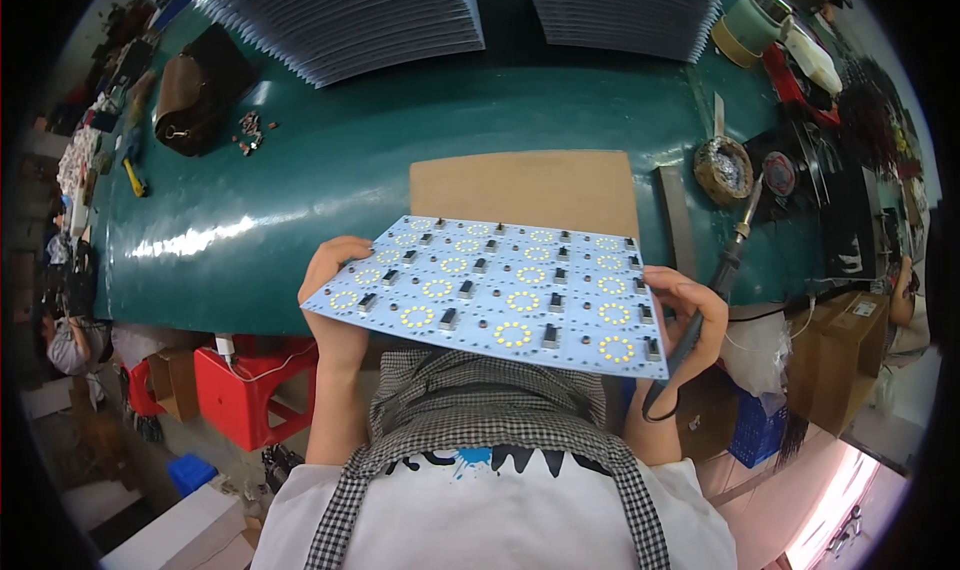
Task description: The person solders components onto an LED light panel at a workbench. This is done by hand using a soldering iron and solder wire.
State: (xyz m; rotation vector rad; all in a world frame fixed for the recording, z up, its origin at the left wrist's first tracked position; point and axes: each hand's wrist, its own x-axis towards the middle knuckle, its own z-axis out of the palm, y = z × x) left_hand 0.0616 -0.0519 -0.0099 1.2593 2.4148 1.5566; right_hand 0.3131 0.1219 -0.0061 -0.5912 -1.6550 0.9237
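A white LED circuit board (490,295), covered with rings of yellow LEDs and small black switch-like parts, is held tilted above the table's near edge. My left hand (332,300) grips its left edge, thumb and fingers partly hidden beneath. My right hand (690,315) is closed on the board's right edge. A soldering iron (733,260) with a black handle lies along that same hand, apparently tucked in its fingers, its tip pointing away and its cord hanging by the wrist. Under and beyond the board lies a brown cardboard sheet (525,185).
Two tall stacks of white boards (350,25) (625,15) stand at the back of the green table (340,160). A solder-caked round dish (722,170) and a metal bar (675,215) are at right. A brown bag (190,100) sits left. Below is a red stool (240,395).
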